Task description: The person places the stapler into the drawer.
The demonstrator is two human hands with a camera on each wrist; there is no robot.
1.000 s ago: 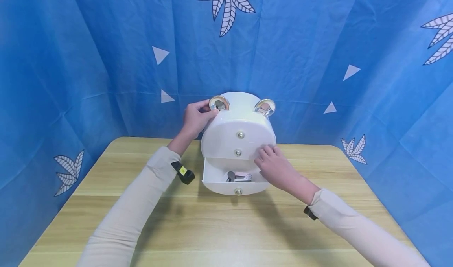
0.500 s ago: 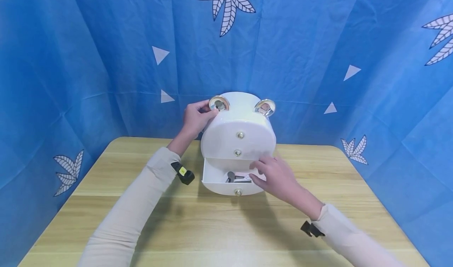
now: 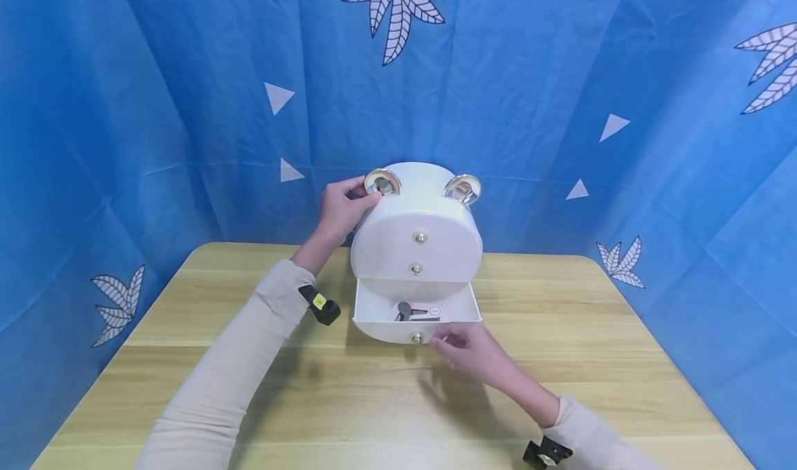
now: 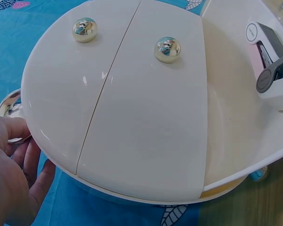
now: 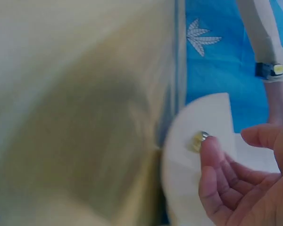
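Observation:
A white rounded drawer box (image 3: pixel 398 248) with gold ears stands at the back of the table. My left hand (image 3: pixel 341 210) grips its left gold ear (image 3: pixel 385 179), thumb in front, the other fingers partly hidden behind. The bottom drawer (image 3: pixel 376 297) is pulled out. Inside lie a white and a dark grey clipper-like item (image 4: pixel 269 75) with rounded ends, beside something pink. My right hand (image 3: pixel 470 349) is at the drawer front, fingers loosely bent and thumb apart. Its fingertips overlap the drawer's gold knob (image 5: pixel 199 140) in the right wrist view, but sit just right of it in the head view.
Two upper drawers, each with a round gold knob (image 4: pixel 168 49), are closed. The wooden table (image 3: pixel 373 401) extends in front of the box. A blue patterned curtain (image 3: pixel 529 96) hangs close behind and on both sides.
My right hand has moved from the box's right side, across the drawer's right part, down to the drawer front near the knob. My left hand stays on the ear. The drawer remains out.

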